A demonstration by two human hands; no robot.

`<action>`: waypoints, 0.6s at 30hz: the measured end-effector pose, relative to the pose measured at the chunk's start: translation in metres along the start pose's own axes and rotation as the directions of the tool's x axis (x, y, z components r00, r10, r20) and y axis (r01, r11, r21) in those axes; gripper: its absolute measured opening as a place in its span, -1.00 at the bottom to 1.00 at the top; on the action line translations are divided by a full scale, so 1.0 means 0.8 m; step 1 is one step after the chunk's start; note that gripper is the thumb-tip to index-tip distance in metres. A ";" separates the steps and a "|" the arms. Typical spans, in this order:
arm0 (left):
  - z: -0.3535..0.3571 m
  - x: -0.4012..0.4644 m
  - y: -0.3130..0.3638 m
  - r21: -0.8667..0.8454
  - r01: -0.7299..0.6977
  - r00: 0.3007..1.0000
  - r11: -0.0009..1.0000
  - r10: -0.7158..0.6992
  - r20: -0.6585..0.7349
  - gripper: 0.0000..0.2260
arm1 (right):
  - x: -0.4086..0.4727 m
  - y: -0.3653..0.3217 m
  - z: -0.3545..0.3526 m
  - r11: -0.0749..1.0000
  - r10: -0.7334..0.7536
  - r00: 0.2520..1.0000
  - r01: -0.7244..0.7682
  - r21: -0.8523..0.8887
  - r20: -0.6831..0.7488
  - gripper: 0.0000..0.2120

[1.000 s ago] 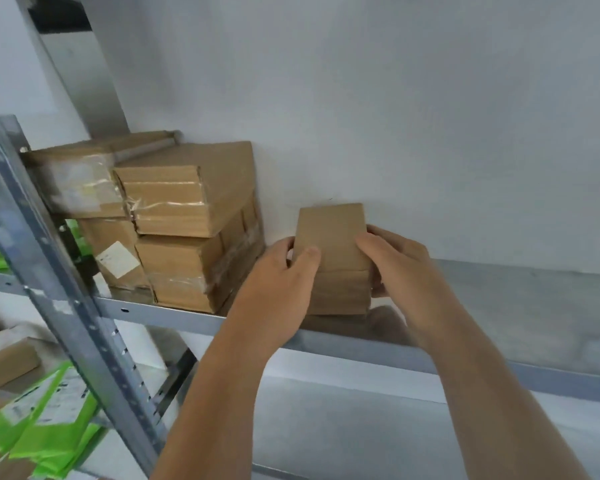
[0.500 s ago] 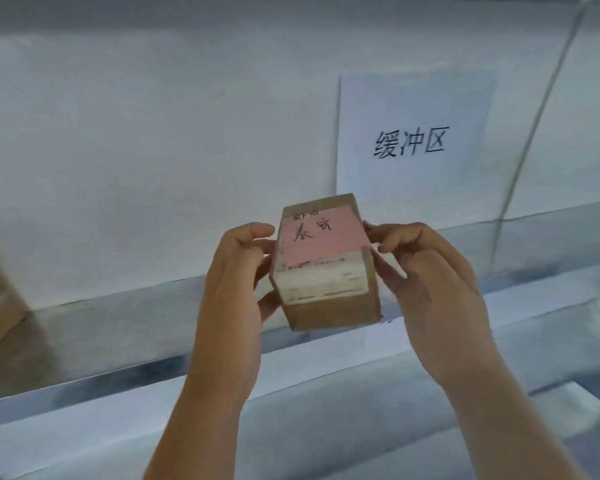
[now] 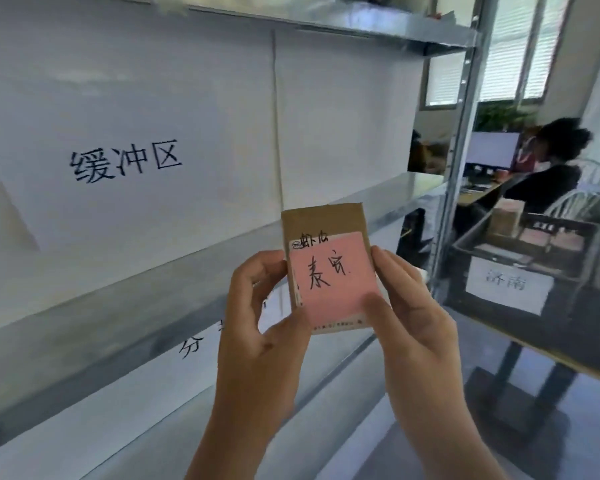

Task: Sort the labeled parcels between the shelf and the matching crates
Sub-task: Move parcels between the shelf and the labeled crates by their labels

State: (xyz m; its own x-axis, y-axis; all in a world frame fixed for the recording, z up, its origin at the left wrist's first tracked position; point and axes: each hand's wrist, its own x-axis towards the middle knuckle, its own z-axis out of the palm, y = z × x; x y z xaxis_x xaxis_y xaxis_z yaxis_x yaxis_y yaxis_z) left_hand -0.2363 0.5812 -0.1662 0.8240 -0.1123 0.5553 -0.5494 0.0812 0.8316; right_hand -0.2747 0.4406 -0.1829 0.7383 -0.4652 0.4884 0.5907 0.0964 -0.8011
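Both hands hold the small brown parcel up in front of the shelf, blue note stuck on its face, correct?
Not quite. The note is pink, not blue, as the head view shows. The rest stands: left hand and right hand hold the small brown parcel up before the shelf.

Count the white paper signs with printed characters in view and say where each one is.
3. One sign is on the white panel above the shelf, one is below that shelf, partly behind the left hand, and one is on the dark crate at right. Others may be out of view.

Matt brown cardboard parcel (image 3: 323, 220); pink paper label (image 3: 333, 282); glossy metal shelf (image 3: 118, 306)
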 end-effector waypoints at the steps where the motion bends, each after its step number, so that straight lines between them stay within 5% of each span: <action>1: 0.019 0.008 -0.012 -0.020 0.007 0.999 1.000 -0.006 0.037 -0.59 | 0.008 0.004 -0.019 1.000 0.002 0.999 -0.002 -0.014 -0.034 -0.57; 9: 0.180 0.097 -0.115 -0.179 0.079 0.947 0.981 -0.018 0.320 -0.59 | 0.107 0.040 -0.150 0.984 -0.002 0.974 -0.039 -0.176 -0.225 -0.58; 14: 0.301 0.156 -0.145 -0.281 0.130 0.814 0.951 0.060 0.578 -0.67 | 0.167 0.028 -0.232 0.929 -0.126 0.897 -0.043 -0.368 -0.424 -0.66; 18: 0.404 0.166 -0.162 -0.330 0.209 0.690 0.920 0.101 0.717 -0.65 | 0.186 0.024 -0.302 0.694 -0.296 0.826 -0.159 -0.703 -0.479 -0.26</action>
State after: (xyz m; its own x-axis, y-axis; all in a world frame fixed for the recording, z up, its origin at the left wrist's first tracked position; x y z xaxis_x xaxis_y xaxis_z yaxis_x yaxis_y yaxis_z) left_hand -0.1006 0.2357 -0.1988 0.4137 -0.7794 0.4705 -0.2875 0.3785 0.8798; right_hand -0.2323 0.1604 -0.2090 0.2792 -0.8347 0.4747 0.0633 -0.4773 -0.8765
